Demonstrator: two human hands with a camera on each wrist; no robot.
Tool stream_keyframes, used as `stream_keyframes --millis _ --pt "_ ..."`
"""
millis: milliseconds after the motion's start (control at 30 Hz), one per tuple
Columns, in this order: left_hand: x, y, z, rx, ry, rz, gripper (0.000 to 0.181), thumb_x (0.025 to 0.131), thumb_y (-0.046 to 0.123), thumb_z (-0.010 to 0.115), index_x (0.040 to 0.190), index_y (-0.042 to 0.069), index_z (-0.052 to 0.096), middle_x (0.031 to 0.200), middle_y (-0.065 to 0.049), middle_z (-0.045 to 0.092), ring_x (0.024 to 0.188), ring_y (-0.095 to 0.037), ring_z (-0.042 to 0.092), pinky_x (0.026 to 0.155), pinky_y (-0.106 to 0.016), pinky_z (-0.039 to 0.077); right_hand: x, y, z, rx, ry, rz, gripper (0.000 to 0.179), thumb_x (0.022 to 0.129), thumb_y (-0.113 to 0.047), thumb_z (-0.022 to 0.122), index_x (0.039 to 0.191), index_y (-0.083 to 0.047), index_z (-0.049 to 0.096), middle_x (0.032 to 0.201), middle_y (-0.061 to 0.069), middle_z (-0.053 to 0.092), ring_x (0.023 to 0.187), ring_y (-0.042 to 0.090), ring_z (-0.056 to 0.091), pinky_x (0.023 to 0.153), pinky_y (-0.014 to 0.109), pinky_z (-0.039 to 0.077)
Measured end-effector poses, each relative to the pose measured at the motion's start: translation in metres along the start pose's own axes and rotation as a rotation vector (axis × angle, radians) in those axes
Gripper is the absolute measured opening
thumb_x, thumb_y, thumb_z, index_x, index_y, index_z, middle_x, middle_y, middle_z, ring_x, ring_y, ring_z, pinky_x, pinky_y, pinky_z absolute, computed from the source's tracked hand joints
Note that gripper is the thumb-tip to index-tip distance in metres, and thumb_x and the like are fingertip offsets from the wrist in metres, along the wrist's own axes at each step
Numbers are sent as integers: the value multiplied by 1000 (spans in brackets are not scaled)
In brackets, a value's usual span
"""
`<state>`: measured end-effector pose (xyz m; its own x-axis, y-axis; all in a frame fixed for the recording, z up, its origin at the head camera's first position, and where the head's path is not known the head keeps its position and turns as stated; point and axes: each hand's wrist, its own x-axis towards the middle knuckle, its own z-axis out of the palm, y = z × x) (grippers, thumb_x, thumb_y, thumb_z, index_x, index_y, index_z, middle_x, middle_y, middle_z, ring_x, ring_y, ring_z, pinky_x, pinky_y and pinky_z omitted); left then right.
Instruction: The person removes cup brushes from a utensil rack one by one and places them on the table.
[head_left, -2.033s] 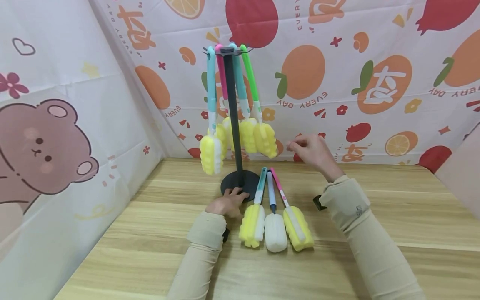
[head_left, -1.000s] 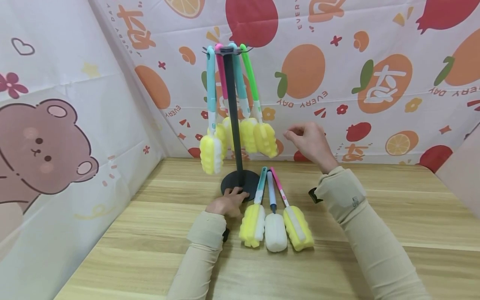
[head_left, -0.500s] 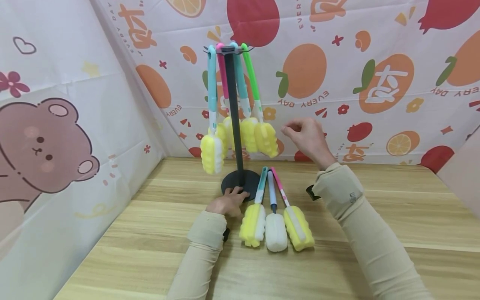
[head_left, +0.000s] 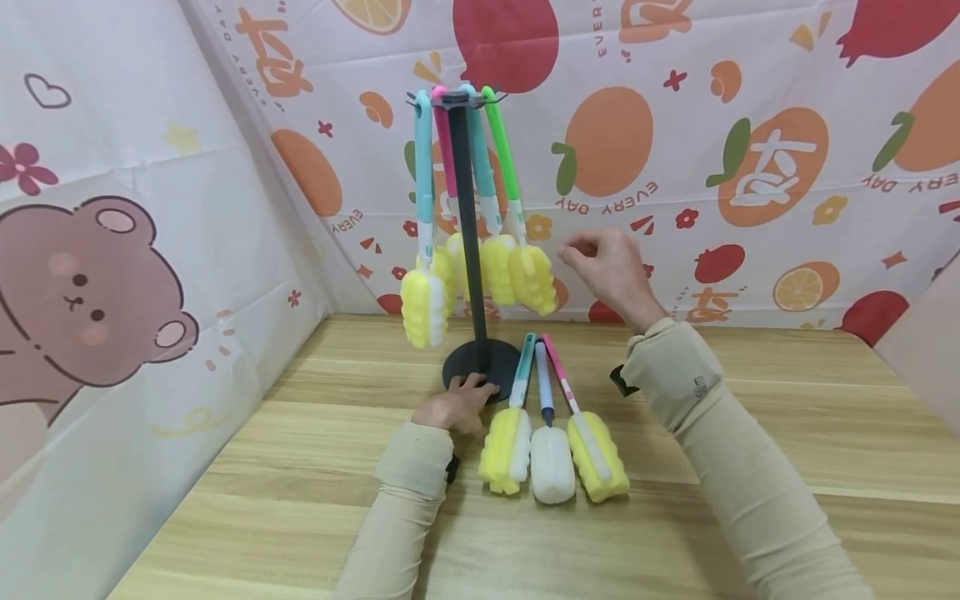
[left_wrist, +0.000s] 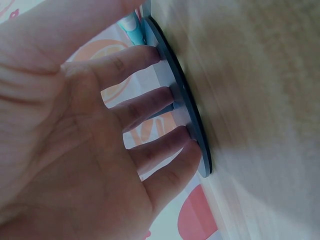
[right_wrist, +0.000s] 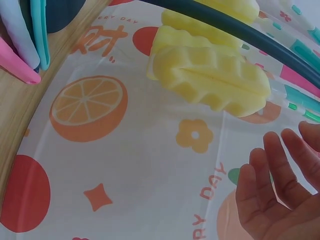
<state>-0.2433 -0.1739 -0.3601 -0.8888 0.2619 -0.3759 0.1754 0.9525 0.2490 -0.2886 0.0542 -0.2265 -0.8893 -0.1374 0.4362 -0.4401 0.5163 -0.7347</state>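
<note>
My left hand [head_left: 452, 408] rests its fingertips on the round base [head_left: 459, 363] of a black stand; the left wrist view shows the fingers [left_wrist: 155, 102] spread and touching its top near the rim. Sponge bottle brushes hang from hooks atop the pole [head_left: 467, 208], among them a green-handled brush [head_left: 504, 154] and a teal-handled brush [head_left: 423, 158]. Their heads are yellow, some partly white; the pole hides part of one. Right of the green brush, my right hand [head_left: 613, 268] hovers, holding nothing. Its fingers [right_wrist: 260, 175] are loosely bent, apart from the yellow sponge [right_wrist: 210, 80].
Three brushes lie on the wooden table [head_left: 300, 500] in front of the base: a teal brush [head_left: 506, 450], a white-headed brush [head_left: 552, 465] and a pink-handled brush [head_left: 597, 457]. A fruit-print cloth [head_left: 675, 50] hangs behind; a bear-print cloth [head_left: 90, 292] stands at left.
My right hand has risen and shifted slightly left, nearer the green-handled brush. The left hand stays on the base, and the brushes keep their places.
</note>
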Motion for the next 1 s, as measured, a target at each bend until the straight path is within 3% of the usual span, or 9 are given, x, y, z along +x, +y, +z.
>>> stream_keyframes --millis 1000 --pt "2 0 0 24 -7 -2 77 88 18 81 155 13 44 162 -15 27 147 -44 22 110 -59 34 17 -13 15 -9 -20 -63 22 99 -11 66 112 5 73 108 17 68 94 29 58 88 39 52"
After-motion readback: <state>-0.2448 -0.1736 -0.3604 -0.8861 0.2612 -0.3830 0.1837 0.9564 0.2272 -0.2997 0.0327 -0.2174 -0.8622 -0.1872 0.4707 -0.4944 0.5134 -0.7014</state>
